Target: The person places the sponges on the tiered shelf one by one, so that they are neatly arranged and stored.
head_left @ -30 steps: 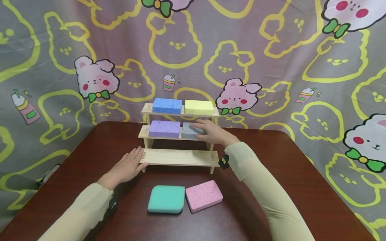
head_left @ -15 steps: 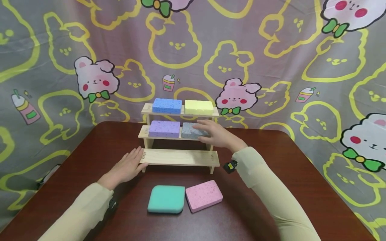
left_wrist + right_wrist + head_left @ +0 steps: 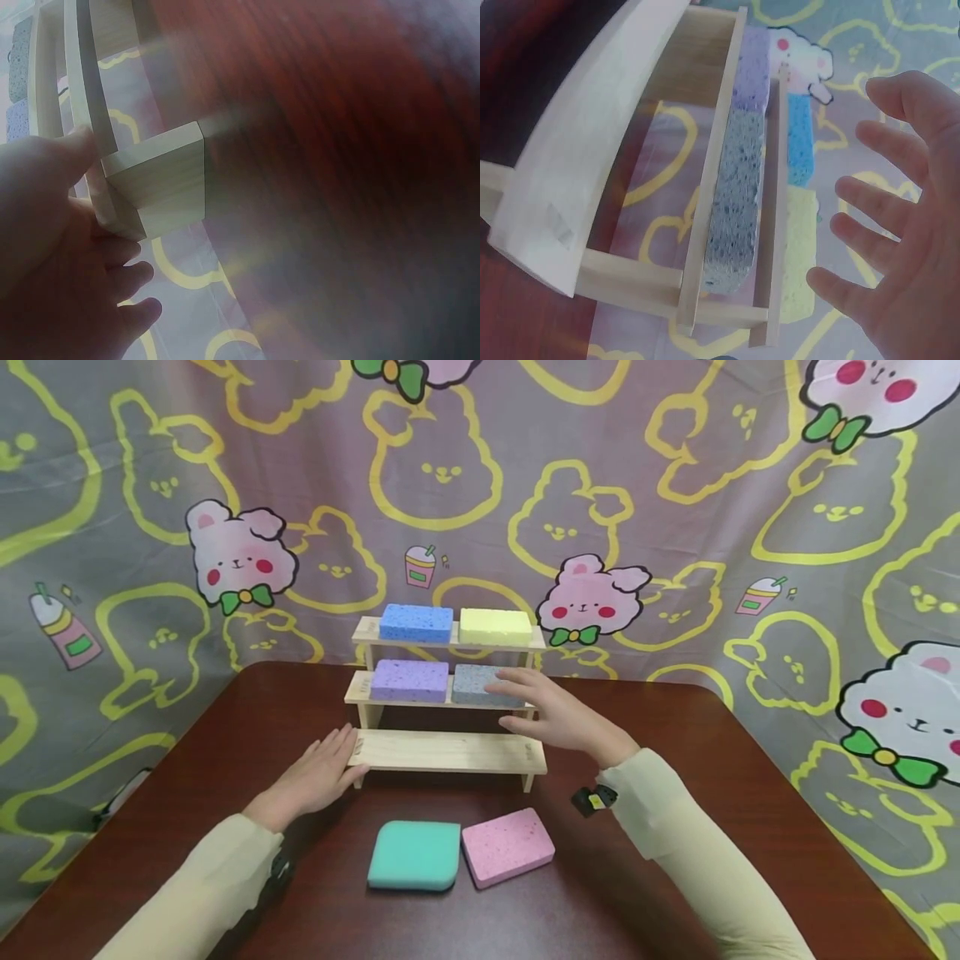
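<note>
A three-step wooden rack (image 3: 450, 753) stands on the table. My left hand (image 3: 309, 779) holds the left end of its lowest board, thumb at the front edge and fingers along the end, as the left wrist view (image 3: 45, 217) shows. My right hand (image 3: 553, 708) hovers by the rack's right side with spread fingers and nothing in them. Its fingertips overlap the grey sponge (image 3: 471, 682) in the head view; in the right wrist view a gap separates them from that sponge (image 3: 735, 199). Beside the grey one on the middle board lies a purple sponge (image 3: 409, 680).
On the top board lie a blue sponge (image 3: 416, 622) and a yellow sponge (image 3: 495, 627). In front of the rack, a teal sponge (image 3: 414, 856) and a pink sponge (image 3: 508, 848) lie on the dark brown table (image 3: 315, 902). A patterned curtain (image 3: 480, 468) hangs behind.
My right hand has drawn back from the grey sponge, moving right and toward me, and more of that sponge shows. The left hand has stayed at the rack's end.
</note>
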Demonstrator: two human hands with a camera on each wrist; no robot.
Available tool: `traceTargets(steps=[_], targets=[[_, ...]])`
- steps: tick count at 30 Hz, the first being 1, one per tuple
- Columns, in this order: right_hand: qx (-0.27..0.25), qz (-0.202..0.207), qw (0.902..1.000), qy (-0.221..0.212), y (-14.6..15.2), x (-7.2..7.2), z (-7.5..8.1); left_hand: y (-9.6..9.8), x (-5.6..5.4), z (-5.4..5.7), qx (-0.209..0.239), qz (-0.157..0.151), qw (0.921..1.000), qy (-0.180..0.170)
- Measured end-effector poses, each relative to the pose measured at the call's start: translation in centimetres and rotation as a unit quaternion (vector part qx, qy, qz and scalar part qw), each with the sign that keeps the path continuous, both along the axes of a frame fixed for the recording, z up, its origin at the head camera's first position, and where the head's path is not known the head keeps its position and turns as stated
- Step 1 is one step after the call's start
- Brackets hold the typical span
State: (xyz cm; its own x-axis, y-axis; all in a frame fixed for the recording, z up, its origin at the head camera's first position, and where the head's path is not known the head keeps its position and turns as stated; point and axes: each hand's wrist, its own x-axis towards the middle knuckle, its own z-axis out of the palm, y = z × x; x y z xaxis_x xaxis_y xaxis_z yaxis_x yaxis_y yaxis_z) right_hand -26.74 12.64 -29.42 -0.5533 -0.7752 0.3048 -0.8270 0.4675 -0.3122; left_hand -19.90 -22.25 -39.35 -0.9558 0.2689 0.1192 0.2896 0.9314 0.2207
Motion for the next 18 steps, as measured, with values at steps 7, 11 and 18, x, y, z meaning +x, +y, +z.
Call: traceTargets(steps=[7, 11, 18], targets=[[-0.01, 0.026, 0.9996, 0.007, 0.2, 1.3, -1.0, 0.0, 0.0, 0.2, 0.002, 0.002, 1.0, -0.002], [-0.013, 0.024, 0.9995, -0.014, 0.4, 2.2, -1.8, 0.0, -0.1, 0.1, -0.001, 0.001, 1.0, -0.002], [-0.013, 0.037, 0.9988, -0.03, 1.2, 3.2, -3.3, 0.0, 0.0, 0.2, -0.001, 0.001, 1.0, -0.001]])
